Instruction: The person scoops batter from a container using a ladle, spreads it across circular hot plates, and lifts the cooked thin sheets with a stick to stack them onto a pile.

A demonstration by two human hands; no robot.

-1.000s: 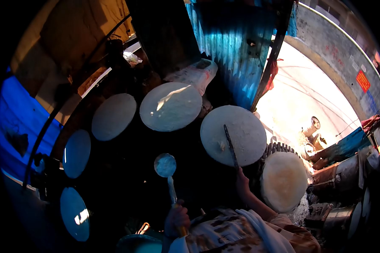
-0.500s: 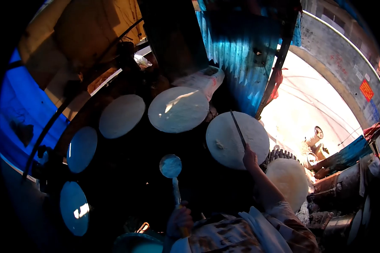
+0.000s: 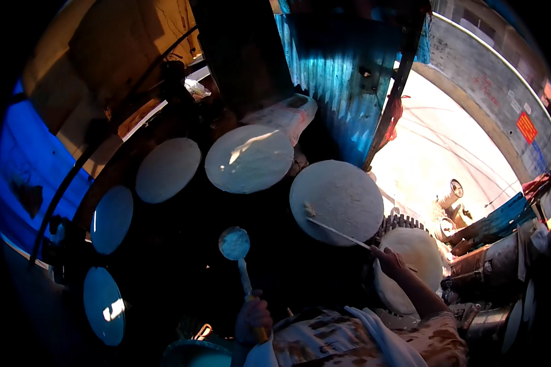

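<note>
My left hand (image 3: 253,317) is closed round the handle of a ladle (image 3: 234,243), whose round bowl holds something pale. In my right hand (image 3: 390,262) is a long thin stick (image 3: 340,233). Its far end touches or hovers over a small pale lump (image 3: 310,210) on a round pale flatbread (image 3: 343,192); contact is hard to judge. Another round flatbread (image 3: 407,251) lies beneath and beside my right hand, partly covered by the forearm.
Several more pale rounds, including one at the back (image 3: 249,160) and one at far left (image 3: 104,306), curve round a dark area. A tub (image 3: 196,353) sits at the bottom. Behind stand a plastic bag (image 3: 294,116) and blue corrugated metal (image 3: 330,85).
My right hand has moved right and down. The stick has swung from the flatbread's upper part to its lower left. The ladle stays in my left hand; the whole view has shifted slightly.
</note>
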